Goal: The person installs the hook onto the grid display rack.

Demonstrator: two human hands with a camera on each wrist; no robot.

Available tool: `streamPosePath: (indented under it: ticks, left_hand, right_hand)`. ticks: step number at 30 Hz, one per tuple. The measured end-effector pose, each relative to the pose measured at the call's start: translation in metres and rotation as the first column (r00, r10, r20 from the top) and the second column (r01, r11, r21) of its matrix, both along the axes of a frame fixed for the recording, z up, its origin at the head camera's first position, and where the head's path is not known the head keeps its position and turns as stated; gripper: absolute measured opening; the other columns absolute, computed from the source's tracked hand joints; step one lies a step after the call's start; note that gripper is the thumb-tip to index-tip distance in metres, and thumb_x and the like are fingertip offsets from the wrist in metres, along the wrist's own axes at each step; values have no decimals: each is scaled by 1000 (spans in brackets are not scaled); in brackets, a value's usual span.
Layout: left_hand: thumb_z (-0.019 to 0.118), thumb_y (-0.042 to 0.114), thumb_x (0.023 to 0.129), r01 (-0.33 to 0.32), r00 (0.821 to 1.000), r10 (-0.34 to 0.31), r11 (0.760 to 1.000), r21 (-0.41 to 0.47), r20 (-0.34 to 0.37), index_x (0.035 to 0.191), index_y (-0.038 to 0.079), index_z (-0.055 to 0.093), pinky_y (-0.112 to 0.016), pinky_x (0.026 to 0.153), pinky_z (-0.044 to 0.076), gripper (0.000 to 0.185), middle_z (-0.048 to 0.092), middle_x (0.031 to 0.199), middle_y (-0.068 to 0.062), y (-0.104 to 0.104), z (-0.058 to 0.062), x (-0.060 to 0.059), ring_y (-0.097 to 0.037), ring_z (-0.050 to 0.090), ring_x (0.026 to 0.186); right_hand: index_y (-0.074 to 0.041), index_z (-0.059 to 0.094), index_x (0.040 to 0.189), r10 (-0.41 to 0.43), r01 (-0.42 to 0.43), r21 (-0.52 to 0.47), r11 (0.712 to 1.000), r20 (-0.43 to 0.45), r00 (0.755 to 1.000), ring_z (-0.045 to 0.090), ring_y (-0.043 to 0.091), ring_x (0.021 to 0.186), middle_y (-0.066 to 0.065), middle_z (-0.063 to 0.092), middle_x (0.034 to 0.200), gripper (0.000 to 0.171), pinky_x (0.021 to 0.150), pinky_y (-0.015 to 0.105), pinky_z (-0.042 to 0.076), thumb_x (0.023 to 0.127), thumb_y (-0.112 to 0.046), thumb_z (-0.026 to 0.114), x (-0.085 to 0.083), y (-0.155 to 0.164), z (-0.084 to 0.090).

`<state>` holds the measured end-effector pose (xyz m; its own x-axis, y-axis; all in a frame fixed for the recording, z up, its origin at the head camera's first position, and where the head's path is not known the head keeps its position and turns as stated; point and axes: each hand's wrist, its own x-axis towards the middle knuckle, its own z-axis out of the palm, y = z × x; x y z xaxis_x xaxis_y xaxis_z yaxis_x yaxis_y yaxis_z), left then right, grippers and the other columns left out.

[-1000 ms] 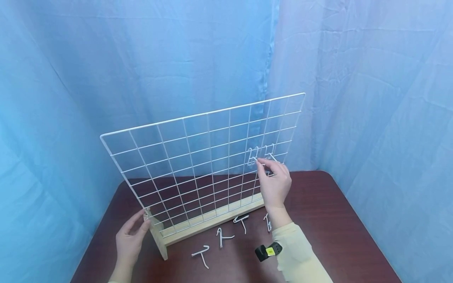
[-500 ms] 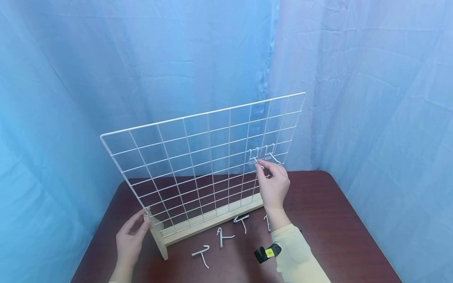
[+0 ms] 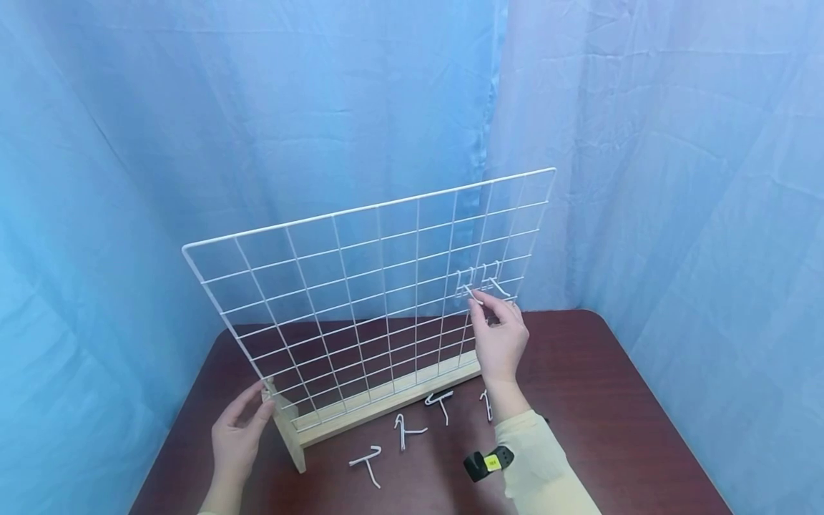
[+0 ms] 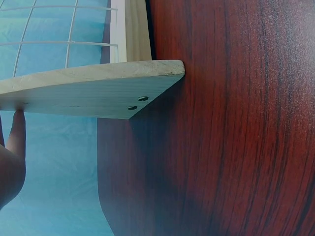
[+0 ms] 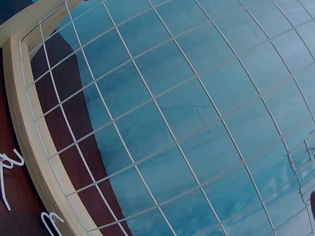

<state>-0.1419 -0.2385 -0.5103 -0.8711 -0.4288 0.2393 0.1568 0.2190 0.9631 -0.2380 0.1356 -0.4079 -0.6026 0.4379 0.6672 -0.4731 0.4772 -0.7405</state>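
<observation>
- The white wire grid [image 3: 380,286] stands upright in its wooden base [image 3: 380,400] on the table [image 3: 611,400].
- The left hand [image 3: 237,436], fingers straight, rests against the base's foot, apparently steadying it.
- The right hand [image 3: 498,336] pinches a hook [image 3: 474,295] at the grid; whether it is seated is unclear.
- Spare hooks [image 3: 405,433] lie on the table just before the base.

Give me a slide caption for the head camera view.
Right hand pinches a white hook on the wire grid panel; left hand steadies its wooden base; spare hooks lie on the table.
</observation>
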Motion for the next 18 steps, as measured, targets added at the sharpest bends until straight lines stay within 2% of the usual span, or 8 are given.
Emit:
streamPosePath:
  ticks: [3,6,9,13,16,18]
  left_hand:
    - [71,-5,88,1,1000,-1,1000,4,2,123,-4,64,-10,82,54,36,65,107,24,0,0,0,4,62,97]
    - [71,-6,88,4,1000,-4,1000,16,0,123,-4,64,-11,82,54,36,66,107,23,-1,-1,-1,4,63,97]
    - [71,-7,88,9,1000,-9,1000,30,-6,123,-5,64,-11,83,54,36,67,108,22,-1,-1,-1,2,63,97]
    - [70,-8,87,14,1000,-13,999,44,-12,122,-5,64,-12,83,54,35,68,108,20,0,0,-1,1,64,97]
    - [70,-8,87,11,1000,-11,999,45,-11,122,-5,64,-11,83,54,36,68,107,20,0,0,-1,2,64,97]
    - [70,-8,87,9,1000,-8,999,41,-6,122,-5,64,-11,83,54,35,68,107,21,0,1,0,2,63,97]
  right_hand:
    - [-4,79,98,9,-9,-29,1000,9,1000,57,7,70,10,73,81,16,102,45,45,83,0,78,1,1,0]
    - [-3,78,98,18,-17,-53,998,18,1000,57,1,71,11,74,84,16,103,46,45,83,0,78,1,1,0]
    - [-2,78,98,26,-23,-78,997,36,999,58,-1,69,12,74,84,15,104,36,44,83,0,79,3,2,-1]
    - [0,77,98,59,-48,-118,992,92,994,59,-1,69,13,74,87,14,79,14,52,85,-3,78,8,3,-7]
    - [-2,77,100,94,-74,-130,989,153,984,60,1,71,11,74,91,15,62,9,52,86,-5,78,13,5,-14]
    - [-4,77,102,111,-88,-125,988,195,975,61,2,74,9,74,91,15,63,9,53,87,-6,77,15,7,-20]
